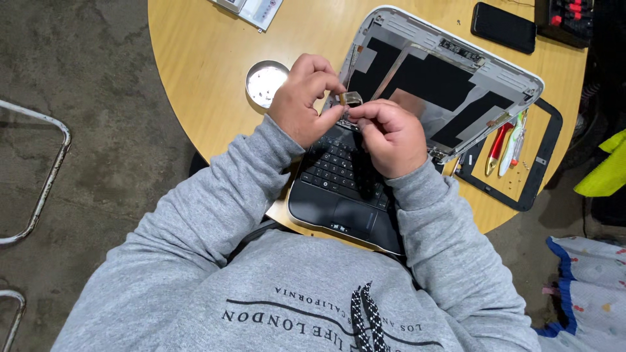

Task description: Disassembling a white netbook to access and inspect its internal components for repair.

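A small black laptop [339,195] lies open on a round wooden table [202,78], its screen panel removed so the bare lid shell [450,72] shows foil and black patches. My left hand [303,98] and my right hand [391,137] meet over the laptop's left hinge corner. Both pinch a small metal hinge piece [351,98] between their fingertips, just above the keyboard. My grey sleeves cover both forearms.
A round metal dish [264,81] sits left of my hands. A black screen bezel [538,163] lies at the right with red and white-green tools [505,146] inside it. A black phone [503,26] and a dark tool case [567,19] lie at the table's far right. A metal chair frame [39,169] stands on the floor at the left.
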